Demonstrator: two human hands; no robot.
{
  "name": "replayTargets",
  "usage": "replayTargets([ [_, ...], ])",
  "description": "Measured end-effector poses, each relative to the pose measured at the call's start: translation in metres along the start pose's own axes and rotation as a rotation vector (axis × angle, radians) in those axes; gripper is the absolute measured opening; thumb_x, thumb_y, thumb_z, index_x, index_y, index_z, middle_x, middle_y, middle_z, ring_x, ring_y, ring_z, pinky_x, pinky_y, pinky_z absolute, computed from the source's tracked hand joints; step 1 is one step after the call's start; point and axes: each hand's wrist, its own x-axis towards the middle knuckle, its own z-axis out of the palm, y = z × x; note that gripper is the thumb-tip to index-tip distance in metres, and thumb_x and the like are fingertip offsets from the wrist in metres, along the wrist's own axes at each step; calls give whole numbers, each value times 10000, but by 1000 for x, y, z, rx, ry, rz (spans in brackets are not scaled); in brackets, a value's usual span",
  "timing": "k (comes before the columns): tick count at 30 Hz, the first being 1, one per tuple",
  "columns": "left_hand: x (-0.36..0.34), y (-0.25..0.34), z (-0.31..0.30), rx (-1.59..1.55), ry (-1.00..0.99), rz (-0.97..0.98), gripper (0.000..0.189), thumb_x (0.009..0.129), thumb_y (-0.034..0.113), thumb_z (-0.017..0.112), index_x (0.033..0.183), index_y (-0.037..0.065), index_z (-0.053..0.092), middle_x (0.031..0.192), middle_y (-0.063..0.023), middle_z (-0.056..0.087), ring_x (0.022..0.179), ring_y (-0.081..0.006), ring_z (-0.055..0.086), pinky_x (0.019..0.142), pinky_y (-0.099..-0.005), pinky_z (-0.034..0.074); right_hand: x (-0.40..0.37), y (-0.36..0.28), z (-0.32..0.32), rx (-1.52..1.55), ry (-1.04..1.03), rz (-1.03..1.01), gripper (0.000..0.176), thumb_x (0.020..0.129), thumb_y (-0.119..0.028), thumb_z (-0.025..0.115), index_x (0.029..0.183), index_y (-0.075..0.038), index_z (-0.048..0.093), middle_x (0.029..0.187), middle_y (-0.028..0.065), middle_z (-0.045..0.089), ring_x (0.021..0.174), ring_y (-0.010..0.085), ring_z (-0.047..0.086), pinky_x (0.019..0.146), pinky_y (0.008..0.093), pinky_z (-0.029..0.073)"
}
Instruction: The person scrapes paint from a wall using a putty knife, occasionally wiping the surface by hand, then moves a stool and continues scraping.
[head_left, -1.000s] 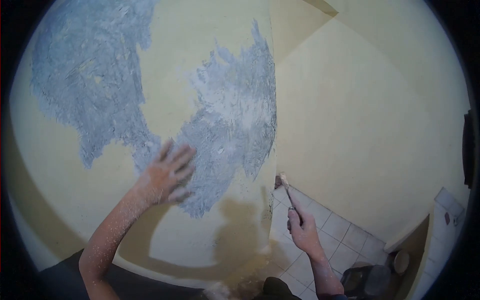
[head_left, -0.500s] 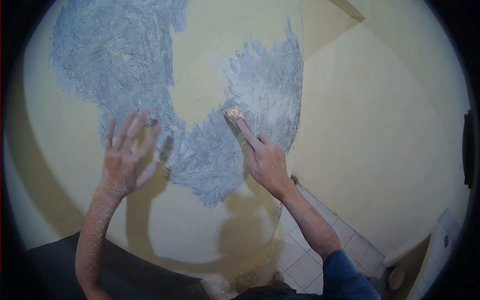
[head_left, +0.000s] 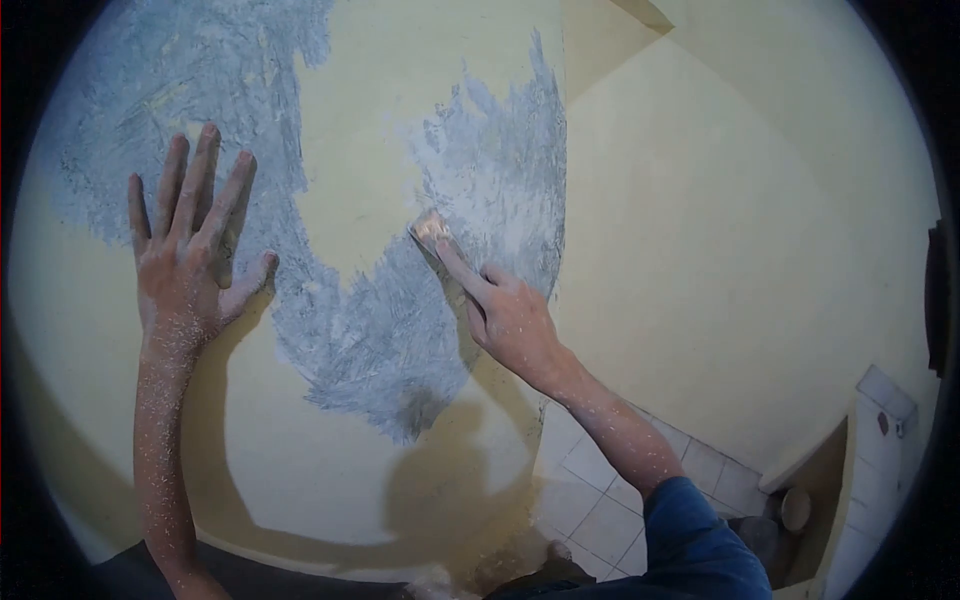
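Note:
My right hand (head_left: 515, 325) grips a putty knife (head_left: 432, 232), its metal blade against the wall where yellow paint borders a scraped grey patch (head_left: 370, 330). The index finger stretches along the tool toward the blade; the handle is hidden in my palm. Pale flecks dot both forearms. Over on the left, my left hand (head_left: 185, 240) lies with fingers spread at the wall, holding nothing, its fingertips over another grey scraped area (head_left: 250, 90). A tongue of yellow paint (head_left: 350, 130) stands between the bared areas.
At the right, a plain yellowish wall (head_left: 720, 220) meets the scraped wall in a corner. Below lies a tiled floor (head_left: 590, 500). A round object (head_left: 796, 510) sits by a low tiled ledge (head_left: 870, 480) at lower right. Dark material (head_left: 280, 575) runs along the bottom left.
My left hand has gone up and left and now rests spread at the wall. The view has shifted slightly right; the putty knife stays near the same paint edge.

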Motion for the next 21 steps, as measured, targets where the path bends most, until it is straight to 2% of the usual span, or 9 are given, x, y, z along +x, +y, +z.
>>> replayTargets([
  [5, -4, -3, 5, -16, 4, -4, 823, 791, 637, 608, 1524, 338, 385, 1636, -2, 258, 1522, -240, 186, 1254, -545, 75, -8, -20, 9, 37, 40, 49, 707, 859, -2, 557, 1521, -203, 409, 741, 151, 514, 624, 355, 564, 595, 460, 493],
  [7, -4, -3, 4, -33, 13, -8, 824, 785, 632, 616, 1522, 341, 389, 1635, 4, 260, 1521, -234, 190, 1257, -531, 86, -22, -36, 14, 33, -7, 94, 713, 854, 7, 553, 1521, -199, 408, 774, 161, 525, 638, 360, 571, 600, 458, 497],
  [10, -7, -4, 4, -82, 25, -25, 868, 737, 576, 722, 1512, 377, 386, 1631, 45, 260, 1514, -200, 202, 1270, -489, 98, -29, -47, 21, 77, 25, 94, 712, 869, -3, 546, 1533, -199, 379, 846, 194, 535, 677, 386, 590, 620, 476, 524],
  [13, -10, -5, 8, -53, 44, -14, 830, 765, 606, 653, 1513, 343, 405, 1634, 11, 261, 1517, -230, 200, 1262, -509, 103, -34, -54, 35, 139, 62, 87, 710, 874, -1, 544, 1537, -187, 371, 884, 211, 535, 701, 399, 596, 628, 483, 532],
  [17, -9, -5, 5, -71, 24, -11, 852, 745, 610, 671, 1511, 346, 406, 1634, 14, 259, 1517, -231, 201, 1262, -510, 107, -32, -60, 51, 227, 146, 103, 705, 874, -10, 541, 1534, -204, 382, 862, 223, 548, 703, 409, 599, 638, 490, 523],
  [20, -9, -4, 0, -87, -10, -6, 862, 737, 617, 676, 1510, 348, 407, 1635, 15, 257, 1518, -234, 198, 1261, -513, 111, -29, -65, 48, 202, 2, 208, 717, 876, -21, 533, 1540, -238, 370, 822, 234, 561, 712, 422, 609, 652, 505, 516],
  [21, -9, -4, 1, -85, -13, -3, 866, 733, 619, 679, 1510, 349, 407, 1635, 15, 256, 1518, -235, 197, 1261, -514, 112, -28, -66, 48, 191, 17, 209, 723, 875, -23, 530, 1542, -248, 364, 813, 236, 564, 715, 425, 611, 656, 510, 515],
])
